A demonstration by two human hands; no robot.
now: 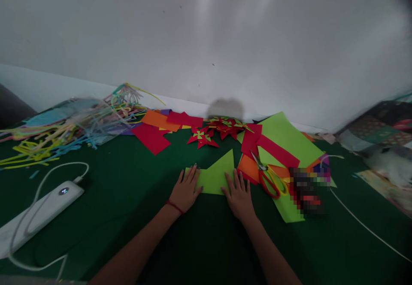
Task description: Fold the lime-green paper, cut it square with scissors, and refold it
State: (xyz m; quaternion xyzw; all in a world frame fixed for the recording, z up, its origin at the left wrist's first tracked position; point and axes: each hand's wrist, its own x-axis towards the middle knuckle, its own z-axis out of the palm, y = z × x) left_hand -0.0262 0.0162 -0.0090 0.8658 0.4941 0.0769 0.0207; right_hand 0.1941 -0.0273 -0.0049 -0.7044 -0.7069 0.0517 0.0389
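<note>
1. Table (128, 199): green surface carrying everything.
2. Green paper (216, 177): folded piece lying flat near the table's front, between both hands.
3. Left hand (186, 190): fingers spread, pressing on the paper's left edge.
4. Right hand (238, 195): fingers spread, pressing on its right edge.
5. Scissors (268, 177): lying just right of the right hand.
</note>
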